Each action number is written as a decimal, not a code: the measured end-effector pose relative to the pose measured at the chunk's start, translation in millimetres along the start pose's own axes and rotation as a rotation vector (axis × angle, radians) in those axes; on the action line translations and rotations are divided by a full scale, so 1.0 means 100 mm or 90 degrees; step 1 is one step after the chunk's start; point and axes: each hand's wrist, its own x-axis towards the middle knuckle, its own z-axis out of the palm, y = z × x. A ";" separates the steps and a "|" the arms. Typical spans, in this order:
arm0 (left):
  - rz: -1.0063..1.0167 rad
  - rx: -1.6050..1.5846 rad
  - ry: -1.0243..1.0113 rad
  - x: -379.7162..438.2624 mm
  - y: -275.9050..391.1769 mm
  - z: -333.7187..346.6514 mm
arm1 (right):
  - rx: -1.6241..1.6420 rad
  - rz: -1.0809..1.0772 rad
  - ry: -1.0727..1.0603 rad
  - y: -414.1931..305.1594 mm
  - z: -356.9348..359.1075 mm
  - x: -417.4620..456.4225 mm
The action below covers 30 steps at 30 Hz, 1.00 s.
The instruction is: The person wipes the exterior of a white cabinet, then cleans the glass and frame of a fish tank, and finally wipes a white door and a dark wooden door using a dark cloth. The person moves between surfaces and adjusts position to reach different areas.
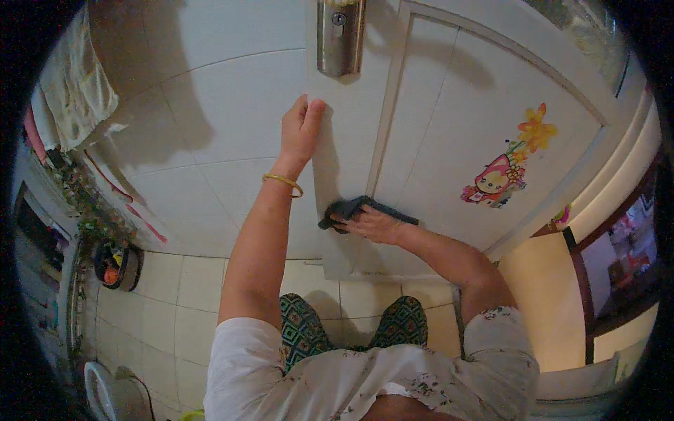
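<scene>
A white panelled door (pixel 421 131) stands before me, with a metal lock plate (pixel 339 42) near the top of the view. My left hand (pixel 303 126) grips the door's free edge below that plate, its thumb on the door's face. Lower down, my right hand (pixel 374 223) presses a dark cloth (pixel 389 208) flat against the door, close to the same edge. Part of the cloth is bunched around the fingertips. To the right of the cloth, the door bears a cartoon sticker (pixel 497 181) with orange flowers.
Tiled wall lies left of the door, with a pale towel (pixel 76 79) hanging there. A dark basket (pixel 118 266) holding small items stands at the left. A white bin-like container (pixel 116 394) is at lower left. Beyond the door, at right, is a dark wooden frame (pixel 584 294).
</scene>
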 end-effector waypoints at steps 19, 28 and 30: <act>0.131 0.092 0.122 -0.03 -0.08 0.06 | -0.296 0.381 0.234 1.26 -1.98 1.07; 0.085 0.074 0.131 -0.02 -0.14 0.08 | -0.249 0.341 0.188 1.12 -1.92 0.87; 0.099 0.069 0.149 -0.06 -0.13 0.12 | -0.259 0.410 0.232 1.30 -2.13 1.06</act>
